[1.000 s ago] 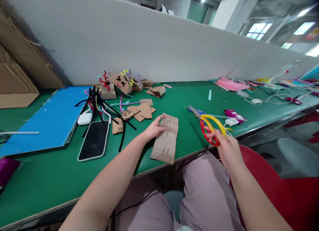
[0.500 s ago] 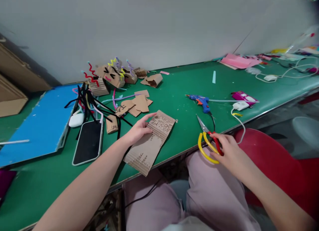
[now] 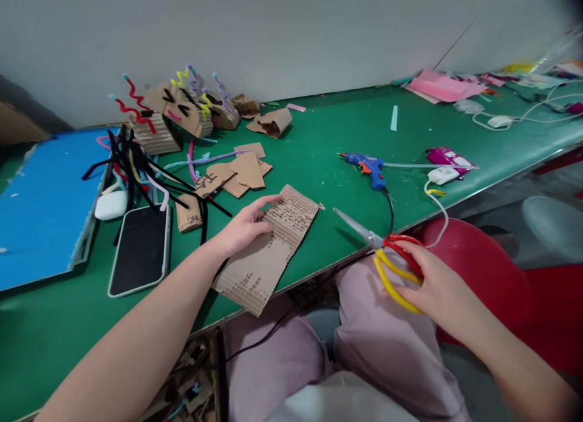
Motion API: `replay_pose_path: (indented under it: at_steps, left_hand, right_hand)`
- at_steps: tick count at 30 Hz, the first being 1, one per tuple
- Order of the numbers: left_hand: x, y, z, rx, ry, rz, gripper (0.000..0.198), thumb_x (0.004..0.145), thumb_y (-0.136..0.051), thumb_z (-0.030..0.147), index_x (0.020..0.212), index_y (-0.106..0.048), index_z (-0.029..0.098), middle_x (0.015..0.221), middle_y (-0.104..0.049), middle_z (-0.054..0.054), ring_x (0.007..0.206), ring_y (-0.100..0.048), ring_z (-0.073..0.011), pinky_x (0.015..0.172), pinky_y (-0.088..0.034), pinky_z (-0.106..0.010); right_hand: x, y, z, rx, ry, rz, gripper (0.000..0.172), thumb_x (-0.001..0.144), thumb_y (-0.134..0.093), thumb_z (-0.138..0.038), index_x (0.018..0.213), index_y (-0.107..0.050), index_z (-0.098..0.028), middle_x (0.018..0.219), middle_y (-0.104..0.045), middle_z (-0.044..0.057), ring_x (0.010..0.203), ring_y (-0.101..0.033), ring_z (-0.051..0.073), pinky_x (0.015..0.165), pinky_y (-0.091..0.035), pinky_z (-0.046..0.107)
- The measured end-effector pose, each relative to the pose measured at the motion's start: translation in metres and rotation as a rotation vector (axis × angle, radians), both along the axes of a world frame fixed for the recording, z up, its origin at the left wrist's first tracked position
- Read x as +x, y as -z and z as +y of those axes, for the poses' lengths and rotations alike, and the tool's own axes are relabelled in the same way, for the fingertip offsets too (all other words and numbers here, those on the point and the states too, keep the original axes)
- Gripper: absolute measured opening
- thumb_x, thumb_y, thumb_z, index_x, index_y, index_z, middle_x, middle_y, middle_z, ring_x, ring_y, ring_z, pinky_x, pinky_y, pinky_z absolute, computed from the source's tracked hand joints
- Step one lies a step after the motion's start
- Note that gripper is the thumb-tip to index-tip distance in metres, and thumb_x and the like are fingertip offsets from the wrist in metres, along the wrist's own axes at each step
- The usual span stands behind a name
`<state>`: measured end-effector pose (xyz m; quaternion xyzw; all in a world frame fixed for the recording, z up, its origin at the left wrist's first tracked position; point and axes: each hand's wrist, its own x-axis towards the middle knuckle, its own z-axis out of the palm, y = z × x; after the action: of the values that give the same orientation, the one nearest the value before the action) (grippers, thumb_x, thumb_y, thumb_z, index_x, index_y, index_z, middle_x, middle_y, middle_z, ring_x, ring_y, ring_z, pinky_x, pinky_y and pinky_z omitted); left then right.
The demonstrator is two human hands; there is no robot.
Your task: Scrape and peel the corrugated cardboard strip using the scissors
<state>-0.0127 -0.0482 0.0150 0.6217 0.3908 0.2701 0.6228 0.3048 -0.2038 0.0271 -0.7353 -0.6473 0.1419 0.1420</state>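
My left hand has its thumb and forefinger over the left edge of a corrugated cardboard piece. That piece has its top layer partly torn off, and its near corner reaches past the table edge. The other fingers are mostly hidden. My right hand is closed round the red and yellow handles of a pair of scissors. Their blades lie together and point up and left, toward the cardboard. Cut cardboard pieces lie beyond my left hand. A blue glue gun rests beyond the scissors.
A phone, a white earbud case and black pipe cleaners lie on the left, beside a blue board. Behind stand cardboard figures with coiled pipe cleaners. A white plug trails its cable by a red stool.
My right hand has moved the scissors slightly right, and their blades have swung more to the left. The left hand stays on the cardboard. The view has shifted a little.
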Motion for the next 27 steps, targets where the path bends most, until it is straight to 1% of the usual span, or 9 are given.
replay_pose_path:
  at_steps: [1, 2, 6, 8, 11, 15, 20, 24, 27]
  left_hand:
    - [0.0, 0.0, 0.0, 0.003, -0.004, 0.014, 0.062, 0.068, -0.055, 0.01, 0.128, -0.045, 0.023, 0.122, -0.056, -0.007, 0.087, -0.058, -0.019, 0.068, -0.047, -0.028]
    - [0.001, -0.001, 0.0, 0.002, -0.007, 0.03, 0.062, 0.068, -0.055, 0.011, 0.128, -0.045, 0.023, 0.122, -0.056, -0.007, 0.086, -0.058, -0.0188, 0.068, -0.047, -0.028]
    - [0.002, -0.004, -0.001, -0.022, -0.014, 0.094, 0.063, 0.068, -0.055, 0.011, 0.129, -0.045, 0.024, 0.114, -0.06, -0.006, 0.08, -0.06, -0.0179, 0.066, -0.049, -0.028]
    - [0.002, -0.004, -0.001, -0.036, -0.021, 0.08, 0.065, 0.067, -0.055, 0.01, 0.13, -0.045, 0.023, 0.112, -0.061, -0.007, 0.08, -0.061, -0.0184, 0.066, -0.05, -0.029]
    - [0.002, -0.004, 0.0, -0.052, -0.021, 0.049, 0.066, 0.066, -0.056, 0.009, 0.13, -0.045, 0.022, 0.111, -0.062, -0.007, 0.081, -0.062, -0.0195, 0.066, -0.051, -0.029]
    - [0.002, -0.004, 0.0, -0.071, -0.022, 0.044, 0.065, 0.067, -0.057, 0.009, 0.13, -0.046, 0.023, 0.111, -0.062, -0.007, 0.083, -0.062, -0.0201, 0.065, -0.051, -0.029]
    - [0.001, -0.003, 0.001, -0.09, -0.018, 0.024, 0.067, 0.067, -0.058, 0.009, 0.13, -0.045, 0.023, 0.107, -0.064, -0.006, 0.081, -0.063, -0.0203, 0.065, -0.051, -0.029]
    - [0.0, -0.001, 0.001, -0.097, -0.014, 0.019, 0.066, 0.067, -0.057, 0.01, 0.13, -0.045, 0.024, 0.104, -0.065, -0.006, 0.077, -0.063, -0.0196, 0.063, -0.051, -0.029]
    - [0.0, 0.0, 0.001, -0.1, -0.021, 0.001, 0.066, 0.067, -0.058, 0.009, 0.13, -0.046, 0.023, 0.105, -0.065, -0.006, 0.079, -0.063, -0.0199, 0.064, -0.052, -0.029]
  right_hand:
    - [-0.006, 0.002, -0.005, -0.018, -0.006, -0.014, 0.07, 0.059, -0.068, -0.044, 0.121, -0.045, -0.021, 0.12, -0.058, 0.01, 0.102, -0.06, 0.029, 0.08, -0.052, 0.036]
    - [-0.012, 0.005, -0.008, -0.034, -0.022, -0.038, 0.072, 0.057, -0.069, -0.044, 0.121, -0.046, -0.021, 0.119, -0.058, 0.011, 0.103, -0.06, 0.029, 0.08, -0.052, 0.037]
    - [-0.027, 0.013, -0.012, -0.018, -0.145, -0.144, 0.054, 0.067, -0.062, -0.042, 0.117, -0.051, -0.023, 0.116, -0.061, 0.009, 0.105, -0.058, 0.03, 0.083, -0.05, 0.042]
    - [-0.028, 0.015, -0.011, -0.003, -0.163, -0.16, 0.051, 0.071, -0.06, -0.046, 0.116, -0.052, -0.024, 0.115, -0.062, 0.008, 0.103, -0.059, 0.029, 0.082, -0.05, 0.042]
    - [-0.028, 0.015, -0.01, 0.003, -0.169, -0.157, 0.05, 0.072, -0.059, -0.05, 0.114, -0.054, -0.024, 0.111, -0.064, 0.006, 0.099, -0.061, 0.027, 0.08, -0.051, 0.039]
    - [-0.029, 0.016, -0.009, 0.017, -0.155, -0.131, 0.047, 0.072, -0.058, -0.049, 0.113, -0.054, -0.026, 0.11, -0.065, 0.004, 0.096, -0.063, 0.025, 0.075, -0.052, 0.034]
    - [-0.032, 0.018, -0.007, 0.002, -0.147, -0.125, 0.046, 0.074, -0.057, -0.049, 0.113, -0.053, -0.026, 0.11, -0.065, 0.003, 0.094, -0.064, 0.024, 0.074, -0.052, 0.034]
    - [-0.034, 0.02, -0.007, 0.026, -0.138, -0.129, 0.045, 0.074, -0.057, -0.047, 0.114, -0.054, -0.027, 0.111, -0.065, 0.003, 0.093, -0.064, 0.023, 0.071, -0.052, 0.033]
    - [-0.033, 0.021, -0.008, 0.021, -0.128, -0.134, 0.046, 0.073, -0.057, -0.047, 0.114, -0.053, -0.027, 0.112, -0.064, 0.002, 0.094, -0.064, 0.023, 0.071, -0.052, 0.032]
